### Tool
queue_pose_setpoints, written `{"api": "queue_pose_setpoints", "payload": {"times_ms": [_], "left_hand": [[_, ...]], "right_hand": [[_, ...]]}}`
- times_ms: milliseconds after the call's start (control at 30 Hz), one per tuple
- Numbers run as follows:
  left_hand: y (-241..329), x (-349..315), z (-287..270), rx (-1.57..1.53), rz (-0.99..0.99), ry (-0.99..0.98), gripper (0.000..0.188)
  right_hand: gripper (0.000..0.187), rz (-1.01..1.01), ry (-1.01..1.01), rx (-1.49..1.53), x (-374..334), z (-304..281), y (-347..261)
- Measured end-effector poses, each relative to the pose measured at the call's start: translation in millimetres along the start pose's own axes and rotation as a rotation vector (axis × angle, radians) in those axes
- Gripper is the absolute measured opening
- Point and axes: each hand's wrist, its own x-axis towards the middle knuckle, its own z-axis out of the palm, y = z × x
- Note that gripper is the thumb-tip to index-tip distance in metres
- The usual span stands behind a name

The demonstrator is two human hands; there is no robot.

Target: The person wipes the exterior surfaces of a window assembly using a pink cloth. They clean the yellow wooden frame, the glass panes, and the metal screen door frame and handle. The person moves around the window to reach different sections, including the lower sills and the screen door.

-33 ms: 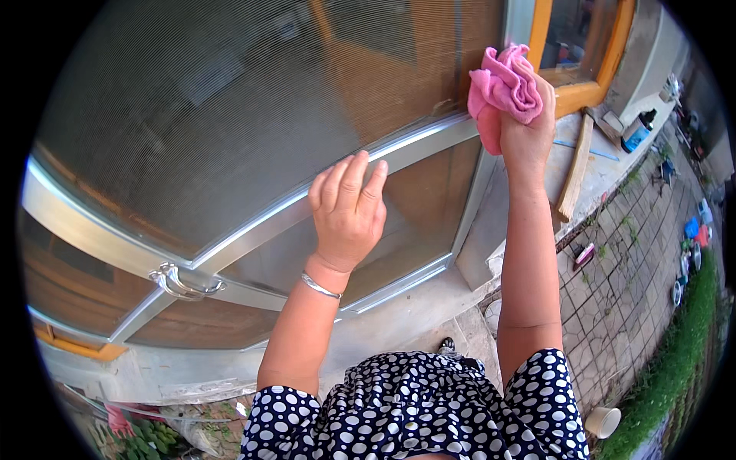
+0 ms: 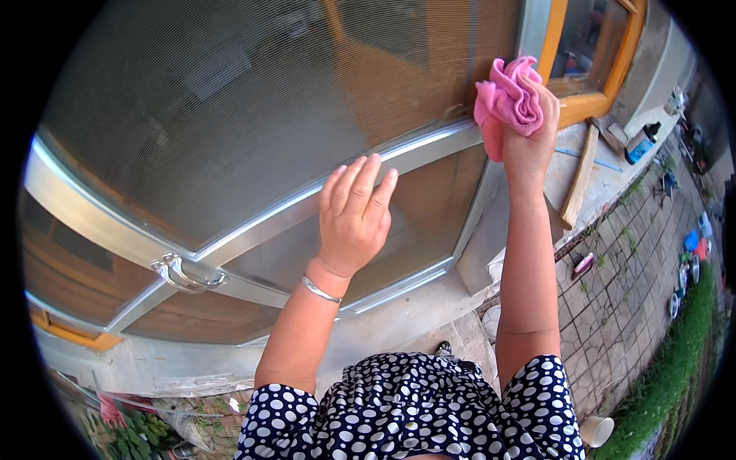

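Note:
A crumpled pink cloth [image 2: 512, 100] is bunched in my right hand [image 2: 533, 142], at the right-hand upright of the metal-framed screen door [image 2: 261, 115]. My fingers are mostly hidden behind the cloth. My left hand [image 2: 354, 218], with a silver bangle at its wrist, has its fingers stretched out, their tips at the silver crossbar [image 2: 429, 147]; whether they press on it I cannot tell. Farther left, a pair of curved metal handles [image 2: 184, 274] sits where the two door leaves meet.
Right of the door, an orange-framed window [image 2: 586, 65] stands above a ledge holding a wooden-handled tool [image 2: 580, 176] and a blue bottle [image 2: 642, 142]. On the paving lie a pink-and-white brush-like object [image 2: 583, 265] and a pale bucket [image 2: 596, 431]. A grass strip [image 2: 675, 345] borders the paving.
My right hand, with the cloth, has moved slightly lower in the picture along the door's upright. My left hand is a little farther right along the crossbar. The view has shifted slightly.

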Motion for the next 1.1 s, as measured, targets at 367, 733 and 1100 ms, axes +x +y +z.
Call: {"api": "queue_pose_setpoints", "payload": {"times_ms": [367, 733, 1100], "left_hand": [[-22, -214, -103, -0.048, -0.272, -0.466, 0.043], [-34, -270, -165, 0.099, -0.570, -0.379, 0.040], [-95, -163, -189, 0.428, -0.379, 0.165, 0.048]], "right_hand": [[0.052, -0.073, -0.148, 0.219, -92, 48, -63], [0.046, -0.539, -0.473, 0.242, -152, 112, -182], [0.044, -0.735, -0.633, 0.120, -183, 154, -257]]}}
